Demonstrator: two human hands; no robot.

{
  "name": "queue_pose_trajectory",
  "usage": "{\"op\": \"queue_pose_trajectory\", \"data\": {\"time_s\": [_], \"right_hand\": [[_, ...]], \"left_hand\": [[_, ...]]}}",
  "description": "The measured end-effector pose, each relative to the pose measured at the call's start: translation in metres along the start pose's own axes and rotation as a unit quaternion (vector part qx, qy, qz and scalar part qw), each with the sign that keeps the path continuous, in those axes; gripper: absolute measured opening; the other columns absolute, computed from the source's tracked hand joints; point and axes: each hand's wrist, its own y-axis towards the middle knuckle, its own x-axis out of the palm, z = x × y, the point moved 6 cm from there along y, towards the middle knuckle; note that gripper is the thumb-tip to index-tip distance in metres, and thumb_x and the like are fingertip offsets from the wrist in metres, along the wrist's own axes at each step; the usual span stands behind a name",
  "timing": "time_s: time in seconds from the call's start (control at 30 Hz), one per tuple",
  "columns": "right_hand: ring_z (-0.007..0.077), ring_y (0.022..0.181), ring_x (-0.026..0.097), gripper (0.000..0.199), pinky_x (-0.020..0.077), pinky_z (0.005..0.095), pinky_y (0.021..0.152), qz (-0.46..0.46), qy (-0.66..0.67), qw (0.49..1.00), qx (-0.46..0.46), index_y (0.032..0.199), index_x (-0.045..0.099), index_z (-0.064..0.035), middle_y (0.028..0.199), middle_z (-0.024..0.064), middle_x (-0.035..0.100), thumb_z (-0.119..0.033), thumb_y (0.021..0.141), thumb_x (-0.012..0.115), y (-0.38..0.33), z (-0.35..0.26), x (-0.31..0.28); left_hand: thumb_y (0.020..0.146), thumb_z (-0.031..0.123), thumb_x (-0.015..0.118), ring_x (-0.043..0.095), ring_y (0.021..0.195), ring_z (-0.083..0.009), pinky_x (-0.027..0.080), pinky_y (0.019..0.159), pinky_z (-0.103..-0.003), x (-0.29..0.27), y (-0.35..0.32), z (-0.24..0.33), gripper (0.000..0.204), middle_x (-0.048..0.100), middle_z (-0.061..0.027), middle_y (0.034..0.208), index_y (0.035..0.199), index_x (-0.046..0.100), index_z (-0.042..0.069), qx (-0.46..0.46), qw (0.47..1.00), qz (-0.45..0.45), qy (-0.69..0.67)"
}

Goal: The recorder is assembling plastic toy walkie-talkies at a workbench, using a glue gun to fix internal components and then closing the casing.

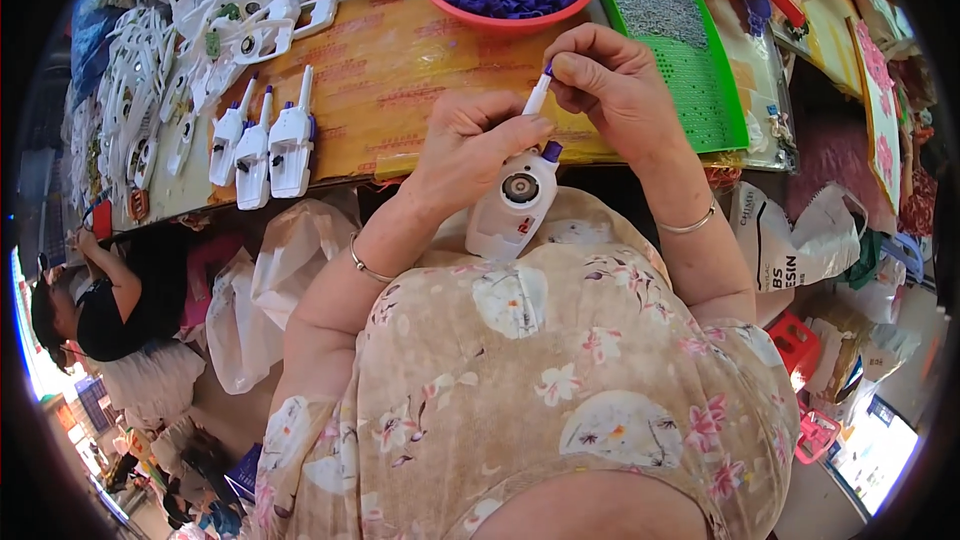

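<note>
My left hand (475,145) is closed around the neck of a white toy walkie-talkie (492,230), which hangs tilted in front of my chest, just off the table's near edge. Its face has a round dark speaker disc, and a purple knob (552,152) sticks up from its top. At the tip of the white antenna, the thumb and forefinger of my right hand (625,90) pinch a small purple cap (548,68). Part of the antenna's base is covered by my left thumb.
Three similar walkie-talkies (290,150) lie on the table (370,90) at left, beside heaped white casings (140,90). A red bowl (510,25) of purple pieces stands ahead. Right are a green tray (735,115) with metal screws and a red scoop (785,5). Another person (130,290) is at far left.
</note>
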Motion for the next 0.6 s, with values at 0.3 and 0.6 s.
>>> {"op": "queue_pose_trajectory", "data": {"time_s": [0.3,0.6], "right_hand": [[0.0087,0.061,0.051,0.008,0.0428,0.0208,0.056,-0.014,-0.096,0.995,-0.032,0.091,0.065,0.0002,0.074,0.0016,0.06,-0.005,0.084,0.066,0.003,-0.006,-0.002],[0.0079,0.061,0.051,0.005,0.0415,0.0203,0.055,-0.057,-0.145,0.986,0.061,0.085,0.063,0.0019,0.073,0.0027,0.059,-0.002,0.083,0.065,0.0,-0.001,0.005]], "left_hand": [[0.086,0.015,0.062,0.059,0.066,-0.0058,0.047,0.059,-0.021,0.004,-0.002,-0.002,0.018,0.067,-0.0028,0.075,0.088,0.068,-0.002,-0.008,1.0,-0.007,-0.003],[0.087,0.014,0.061,0.055,0.065,-0.0042,0.045,0.057,-0.021,0.006,-0.009,-0.006,0.017,0.064,-0.0008,0.072,0.085,0.067,-0.002,0.004,1.0,0.001,0.001]]}}
